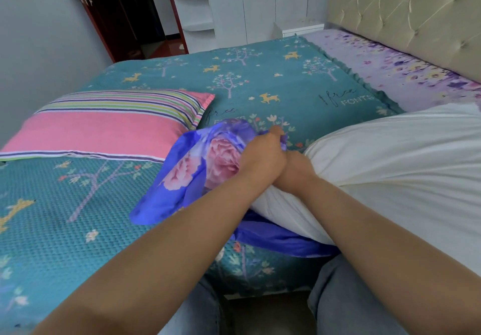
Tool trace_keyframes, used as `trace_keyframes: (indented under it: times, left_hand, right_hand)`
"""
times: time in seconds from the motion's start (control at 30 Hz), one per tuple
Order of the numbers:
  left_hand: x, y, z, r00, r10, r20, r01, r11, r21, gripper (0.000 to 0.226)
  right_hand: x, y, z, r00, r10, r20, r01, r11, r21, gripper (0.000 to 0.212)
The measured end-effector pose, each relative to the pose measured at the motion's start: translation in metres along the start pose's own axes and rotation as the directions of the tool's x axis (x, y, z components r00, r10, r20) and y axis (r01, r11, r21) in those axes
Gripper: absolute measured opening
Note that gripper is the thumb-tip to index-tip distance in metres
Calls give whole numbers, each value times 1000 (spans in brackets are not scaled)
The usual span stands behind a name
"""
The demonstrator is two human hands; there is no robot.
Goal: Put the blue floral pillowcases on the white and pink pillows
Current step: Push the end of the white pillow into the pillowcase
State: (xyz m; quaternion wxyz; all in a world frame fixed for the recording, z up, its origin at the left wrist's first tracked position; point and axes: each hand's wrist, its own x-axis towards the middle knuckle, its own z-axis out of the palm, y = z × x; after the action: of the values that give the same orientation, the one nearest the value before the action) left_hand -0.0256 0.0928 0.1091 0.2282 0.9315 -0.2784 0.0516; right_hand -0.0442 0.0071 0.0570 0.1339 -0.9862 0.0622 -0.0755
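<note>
A blue floral pillowcase [190,170] with pink roses lies bunched on the bed in the middle of the view. My left hand [263,155] grips its upper edge. My right hand [295,172] holds the left end of the white pillow [390,157], pressed against my left hand at the pillowcase. Part of the pillowcase trails under the pillow's near end. The pink pillow [104,129], with a striped band, lies bare on the bed to the left.
The bed carries a teal blanket [65,217] with deer and trees, and a purple floral sheet [390,74] by the tufted headboard [416,14]. An open door [125,14] and white shelves stand beyond. My knees touch the bed's near edge.
</note>
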Motion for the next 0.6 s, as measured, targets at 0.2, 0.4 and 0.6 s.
trace_keyframes:
  times: [0.2, 0.4, 0.6]
  left_hand:
    - [-7, -72, -36, 991, -57, -124, 111, 869, 483, 37]
    - [-18, -80, -61, 928, -356, -107, 279, 858, -431, 21]
    - [-60, -55, -25, 948, -174, 265, 241, 938, -248, 17]
  right_hand:
    - [13, -2, 2, 999, -17, 39, 18, 999, -31, 56]
    - [19, -4, 4, 995, 97, 16, -96, 995, -41, 52]
    - [24, 4, -11, 979, 199, 53, -199, 980, -6, 47]
